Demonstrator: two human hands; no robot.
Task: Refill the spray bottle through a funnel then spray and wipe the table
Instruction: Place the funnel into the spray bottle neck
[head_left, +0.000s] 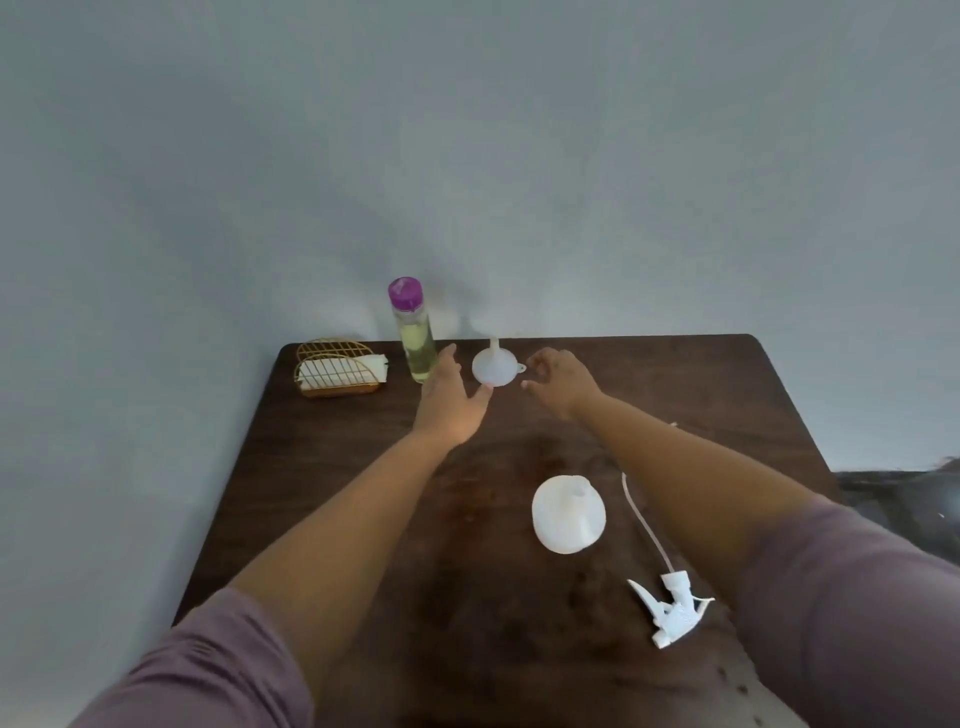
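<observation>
A white funnel (493, 367) stands upside down, spout up, near the far edge of the dark wooden table (363, 519). My left hand (451, 402) is open just left of it, thumb close to its rim. My right hand (561, 382) is open just right of it, fingers curled near its small tab. A tall clear bottle (414, 335) with a purple cap holds yellowish liquid, left of the funnel. The white spray bottle (569, 513) stands uncapped in the table's middle. Its white trigger head (672, 608) with a long tube lies to the right.
A gold wire holder (337, 370) with white cloths or napkins sits at the far left corner. A grey wall rises behind the table. Something dark (904, 499) lies beyond the table's right edge.
</observation>
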